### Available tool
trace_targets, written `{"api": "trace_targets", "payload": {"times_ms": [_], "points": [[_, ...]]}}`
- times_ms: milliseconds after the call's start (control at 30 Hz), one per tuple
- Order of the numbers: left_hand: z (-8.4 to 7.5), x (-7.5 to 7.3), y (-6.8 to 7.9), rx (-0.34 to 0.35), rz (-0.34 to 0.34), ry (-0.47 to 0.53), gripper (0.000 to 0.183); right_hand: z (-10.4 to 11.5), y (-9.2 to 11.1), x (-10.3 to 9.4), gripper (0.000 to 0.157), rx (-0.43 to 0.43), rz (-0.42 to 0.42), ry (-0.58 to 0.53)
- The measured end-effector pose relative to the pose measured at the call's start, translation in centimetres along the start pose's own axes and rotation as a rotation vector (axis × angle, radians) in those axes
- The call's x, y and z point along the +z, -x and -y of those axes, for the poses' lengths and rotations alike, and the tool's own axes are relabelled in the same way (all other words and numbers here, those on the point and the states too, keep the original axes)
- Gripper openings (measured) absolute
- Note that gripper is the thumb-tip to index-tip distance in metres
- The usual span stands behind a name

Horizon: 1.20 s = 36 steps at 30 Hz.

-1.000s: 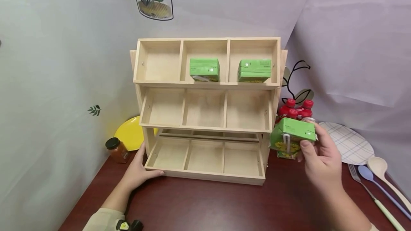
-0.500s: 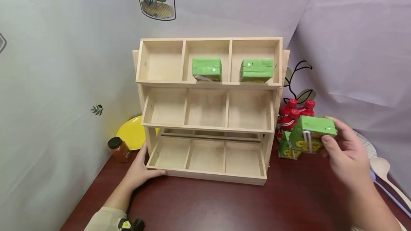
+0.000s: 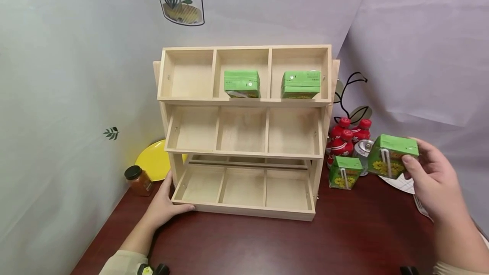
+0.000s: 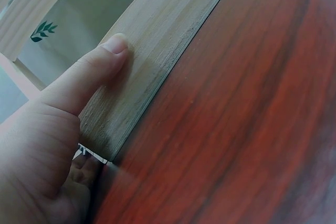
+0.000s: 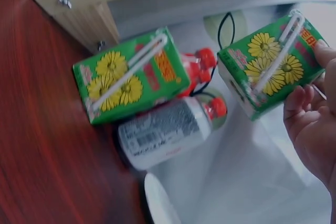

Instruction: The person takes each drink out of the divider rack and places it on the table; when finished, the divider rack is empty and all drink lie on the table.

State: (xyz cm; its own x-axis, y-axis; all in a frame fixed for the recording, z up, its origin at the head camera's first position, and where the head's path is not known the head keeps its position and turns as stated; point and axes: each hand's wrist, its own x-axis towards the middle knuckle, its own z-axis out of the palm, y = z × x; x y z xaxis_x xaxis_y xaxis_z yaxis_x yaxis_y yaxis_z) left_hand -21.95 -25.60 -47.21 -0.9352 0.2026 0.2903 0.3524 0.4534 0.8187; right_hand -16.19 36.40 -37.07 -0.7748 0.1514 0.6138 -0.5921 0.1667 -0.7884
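My right hand (image 3: 435, 177) grips a green drink carton (image 3: 391, 158) with yellow flowers and a white straw, held up off the table at the right. In the right wrist view, the fingers and thumb pinch one end of this carton (image 5: 273, 64). At the left, my left hand (image 3: 164, 205) holds the lower corner of a three-tier wooden rack (image 3: 244, 211). Its thumb (image 4: 97, 64) lies on the front board; the other fingers are largely hidden beside the rack. Two green cartons sit in the top tier, one in the middle compartment (image 3: 241, 83) and one in the right (image 3: 301, 84).
Another green carton (image 3: 345, 173) stands right of the rack, before several red-capped bottles (image 3: 341, 143) and a can (image 3: 363, 150). A checked plate (image 3: 401, 183) and a fork (image 3: 422, 209) lie farther right. Left are a yellow plate (image 3: 153, 160) and a black-lidded jar (image 3: 139, 180).
My right hand has moved right with the carton, away from the rack, uncovering the standing carton and the can. The left hand has stayed at the rack's corner.
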Motion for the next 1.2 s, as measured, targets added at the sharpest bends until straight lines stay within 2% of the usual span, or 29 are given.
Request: {"api": "trace_targets", "payload": {"times_ms": [200, 333, 467, 567, 700, 867, 1000, 1200], "points": [[-0.2, 0.0, 0.0, 0.006, -0.002, -0.007, 0.131, -1.6, 0.0, -1.3, 0.043, 0.043, 0.074, 0.002], [-0.1, 0.0, -0.1, 0.009, -0.003, -0.004, 0.132, -2.5, 0.2, -2.2, 0.045, 0.057, 0.084, 0.011], [0.9, 0.2, -0.1, 0.015, -0.015, 0.003, 0.133, -3.7, 0.6, -2.9, 0.045, 0.096, 0.098, -0.078], [2.2, 0.2, -0.2, 0.010, -0.022, -0.015, 0.134, -4.6, 0.9, -3.3, 0.045, 0.130, 0.143, -0.096], [3.6, 0.3, -0.3, 0.003, -0.023, -0.032, 0.135, -5.6, 0.9, -3.7, 0.044, 0.158, 0.220, -0.013], [4.0, 0.3, -0.3, 0.012, -0.029, -0.020, 0.134, -6.8, 1.0, -4.1, 0.043, 0.197, 0.266, 0.090], [4.0, 0.3, -0.3, 0.013, -0.029, -0.027, 0.134, -7.9, 1.3, -4.3, 0.041, 0.239, 0.255, 0.040], [3.2, 0.4, -0.3, 0.009, -0.028, -0.040, 0.135, -9.3, 2.0, -4.7, 0.042, 0.276, 0.294, -0.076]]}}
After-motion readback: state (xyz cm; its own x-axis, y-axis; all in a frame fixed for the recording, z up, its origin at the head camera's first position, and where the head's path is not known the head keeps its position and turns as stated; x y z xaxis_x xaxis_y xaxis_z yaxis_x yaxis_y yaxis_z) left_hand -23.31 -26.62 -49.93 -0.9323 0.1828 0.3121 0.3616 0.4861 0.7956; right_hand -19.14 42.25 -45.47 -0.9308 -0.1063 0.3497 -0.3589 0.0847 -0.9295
